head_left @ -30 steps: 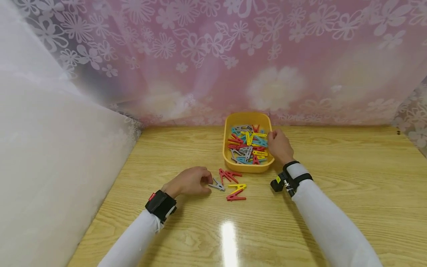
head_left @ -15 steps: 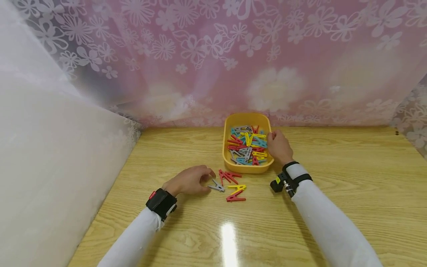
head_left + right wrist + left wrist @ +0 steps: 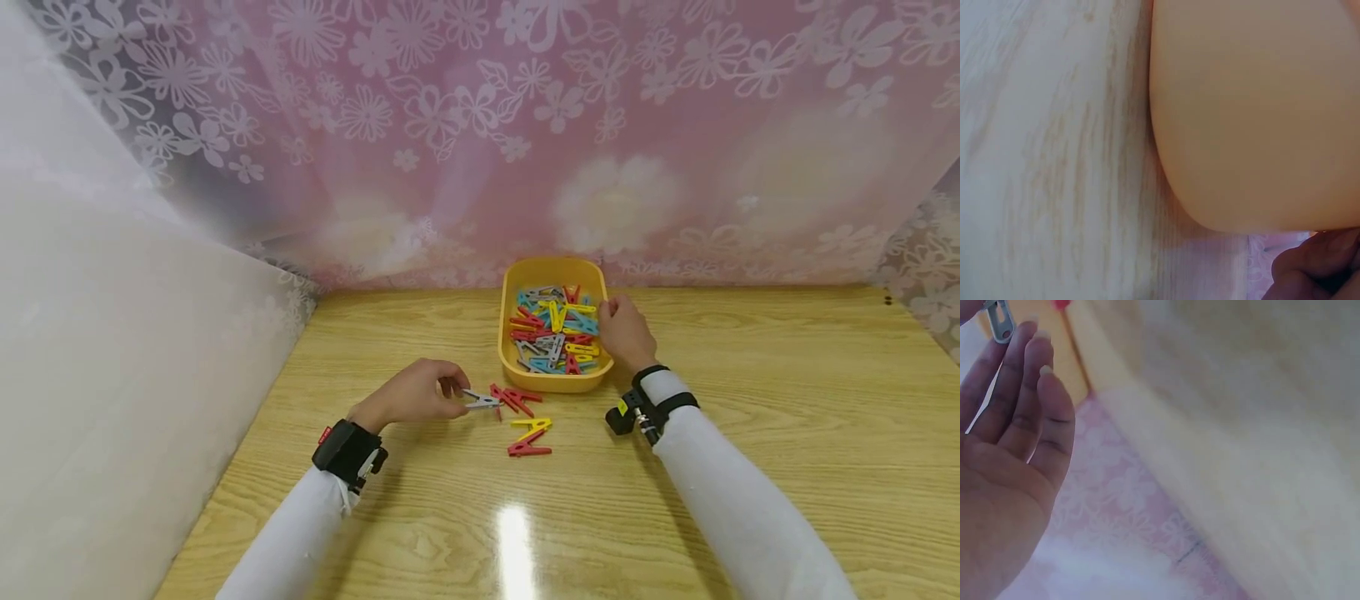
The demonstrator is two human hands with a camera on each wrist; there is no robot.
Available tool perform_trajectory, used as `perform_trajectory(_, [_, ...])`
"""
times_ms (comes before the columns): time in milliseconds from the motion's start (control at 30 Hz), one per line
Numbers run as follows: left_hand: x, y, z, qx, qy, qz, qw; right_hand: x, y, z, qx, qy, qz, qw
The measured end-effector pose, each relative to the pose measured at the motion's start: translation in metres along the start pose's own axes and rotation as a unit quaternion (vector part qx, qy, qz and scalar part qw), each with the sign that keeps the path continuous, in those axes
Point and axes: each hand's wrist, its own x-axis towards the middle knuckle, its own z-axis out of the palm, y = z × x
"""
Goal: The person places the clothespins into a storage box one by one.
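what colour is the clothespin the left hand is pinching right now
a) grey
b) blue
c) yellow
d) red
a: in the head view the left hand pinches a grey clothespin just above the table, and the left wrist view shows the same grey clip at the fingertips; the red clothespins and the yellow clothespin lie loose on the wood.

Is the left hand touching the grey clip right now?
Touching. The head view shows the left hand pinching one end of the grey clip; the left wrist view shows the clip at its fingertips.
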Motion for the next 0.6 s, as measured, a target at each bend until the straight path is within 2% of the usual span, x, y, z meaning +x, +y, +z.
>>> perform_trajectory(167, [0.014, 0.009, -0.013, 0.012, 0.052, 0.011, 0.9985, -0.001, 0.001, 0.0, -0.004, 0.002, 0.0, 1.0])
perform_trajectory(367, [0.049, 0.031, -0.026, 0.036, 0.122, 0.007, 0.9919, -0.001, 0.0, -0.002, -0.002, 0.003, -0.002, 1.0])
perform_trajectory(467, [0.068, 0.042, -0.031, 0.044, 0.139, 0.008, 0.9893, -0.001, 0.0, -0.003, 0.0, 0.004, -0.004, 1.0])
perform_trajectory(600, [0.089, 0.055, -0.032, 0.049, 0.14, 0.006, 0.9889, -0.002, -0.001, -0.003, 0.004, -0.001, -0.008, 1.0])
